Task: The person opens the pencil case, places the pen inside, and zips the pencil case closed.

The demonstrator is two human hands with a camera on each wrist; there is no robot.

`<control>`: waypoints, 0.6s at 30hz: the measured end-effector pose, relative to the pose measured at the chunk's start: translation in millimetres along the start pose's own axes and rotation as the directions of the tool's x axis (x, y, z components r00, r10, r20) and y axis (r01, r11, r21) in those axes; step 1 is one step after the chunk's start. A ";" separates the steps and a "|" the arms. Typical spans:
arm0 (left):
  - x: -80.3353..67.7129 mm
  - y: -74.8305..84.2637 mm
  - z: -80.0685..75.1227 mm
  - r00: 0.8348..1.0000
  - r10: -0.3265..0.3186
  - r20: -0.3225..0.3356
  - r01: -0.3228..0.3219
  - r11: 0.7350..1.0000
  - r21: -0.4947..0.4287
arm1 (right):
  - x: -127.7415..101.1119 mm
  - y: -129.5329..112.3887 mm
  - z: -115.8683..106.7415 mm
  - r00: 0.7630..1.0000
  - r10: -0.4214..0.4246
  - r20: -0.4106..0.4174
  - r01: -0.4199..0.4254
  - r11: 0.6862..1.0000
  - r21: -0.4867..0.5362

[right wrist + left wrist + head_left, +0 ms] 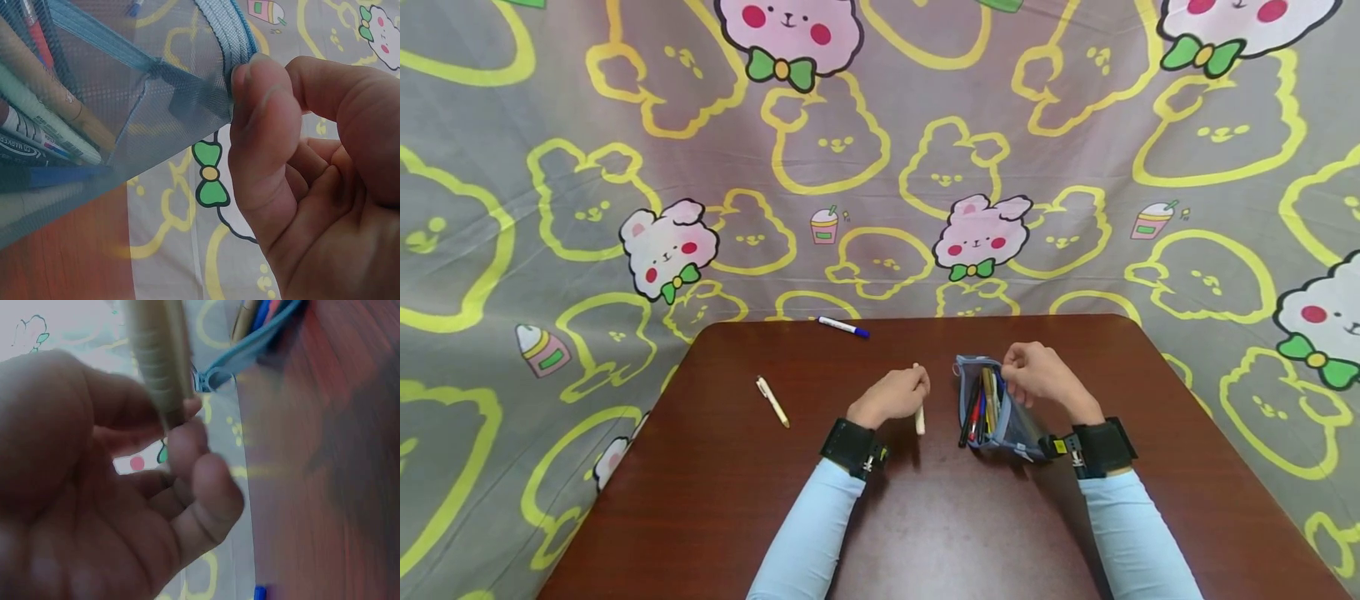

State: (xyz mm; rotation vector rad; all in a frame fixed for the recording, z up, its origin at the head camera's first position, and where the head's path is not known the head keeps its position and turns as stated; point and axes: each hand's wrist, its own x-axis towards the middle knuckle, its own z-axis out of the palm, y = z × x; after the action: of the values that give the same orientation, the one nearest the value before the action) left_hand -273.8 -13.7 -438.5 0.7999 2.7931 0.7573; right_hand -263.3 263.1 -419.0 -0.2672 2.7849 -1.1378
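My left hand (891,395) pinches a cream pen (920,419) between thumb and fingertips, above the middle of the table. In the left wrist view the ribbed pen (156,369) is blurred. My right hand (1037,371) pinches the zippered edge of a blue mesh pencil case (1022,425). The case gapes at the top, and several pens and markers (981,408) lie inside it. Through the mesh in the right wrist view a tan pen (69,100), a pale green pen (50,122) and a marker (28,134) show. The left hand is just left of the case.
Another cream pen (772,402) lies on the left part of the brown table (700,492). A white marker with a blue cap (844,327) rests near the back edge. Behind the table hangs a grey cloth (880,150) with cartoon prints.
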 end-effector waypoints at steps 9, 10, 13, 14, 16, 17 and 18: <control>19.5 19.7 14.2 0.995 0.072 0.066 -0.073 0.997 0.009 | -1.9 0.5 -0.8 1.000 0.004 -0.011 -0.004 1.000 -0.015; 22.0 21.5 15.8 0.994 0.081 0.069 -0.082 0.997 0.013 | -2.1 0.4 -0.9 1.000 0.008 -0.012 -0.008 1.000 -0.015; 28.2 27.2 19.4 0.989 0.103 0.102 -0.104 0.995 0.000 | -2.3 0.0 -0.7 1.000 0.018 -0.013 -0.019 1.000 -0.013; 30.1 28.9 20.7 0.987 0.109 0.117 -0.109 0.994 -0.007 | -2.2 -0.2 -0.4 1.000 0.018 -0.011 -0.018 1.000 -0.012; 34.1 32.0 23.3 0.983 0.119 0.142 -0.118 0.993 -0.015 | -1.6 -0.3 0.2 1.000 0.010 -0.007 -0.010 1.000 -0.008; 35.9 33.4 24.4 0.981 0.124 0.152 -0.123 0.992 -0.017 | -1.2 -0.4 0.6 1.000 0.005 -0.006 -0.005 1.000 -0.006; 37.9 34.5 25.7 0.979 0.129 0.160 -0.127 0.992 -0.021 | -0.9 -0.6 1.0 1.000 0.000 -0.005 0.000 1.000 -0.005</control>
State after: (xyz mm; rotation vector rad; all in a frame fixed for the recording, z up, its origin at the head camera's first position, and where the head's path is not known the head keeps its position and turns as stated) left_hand -283.3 42.6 -443.1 0.9994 2.6132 0.6926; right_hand -262.2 262.2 -419.3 -0.2657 2.7923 -1.1326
